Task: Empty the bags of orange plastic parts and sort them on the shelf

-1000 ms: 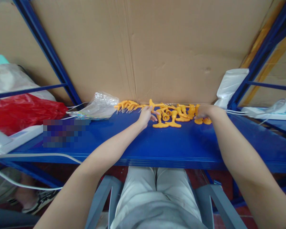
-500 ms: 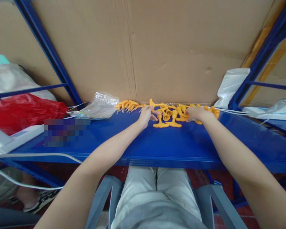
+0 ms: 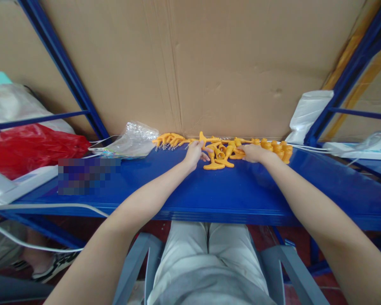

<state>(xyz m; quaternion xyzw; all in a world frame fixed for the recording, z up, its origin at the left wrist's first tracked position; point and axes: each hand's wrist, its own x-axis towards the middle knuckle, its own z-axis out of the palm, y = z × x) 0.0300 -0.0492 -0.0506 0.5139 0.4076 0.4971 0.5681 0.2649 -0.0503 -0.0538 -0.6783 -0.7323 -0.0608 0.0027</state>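
Observation:
My left hand [image 3: 193,156] is closed around an orange T-shaped corkscrew handle [image 3: 203,137], whose top sticks out above the fingers. To its right lies a loose heap of more orange T-shaped handles [image 3: 214,166], with a round hollow end [image 3: 220,155] facing me. My right hand [image 3: 252,152] is at the right side of this heap, fingers curled onto an orange T-shaped handle [image 3: 237,155]; its fingertips are partly hidden. Left of my left hand, several orange handles with metal spirals [image 3: 169,139] lie in a row, the spirals pointing toward me.
Orange cup-like pieces [image 3: 281,151] stand in rows right of my right hand. A clear plastic bag [image 3: 135,140] and a red bag [image 3: 38,146] lie left on the blue table [image 3: 209,192]. A cardboard wall [image 3: 225,76] rises behind; a white packet [image 3: 309,112] leans at right.
My right hand has moved left, and the heap's nearby orange handles have shifted left, closer together. More of the cup-like pieces show at right. My left hand stays nearly still.

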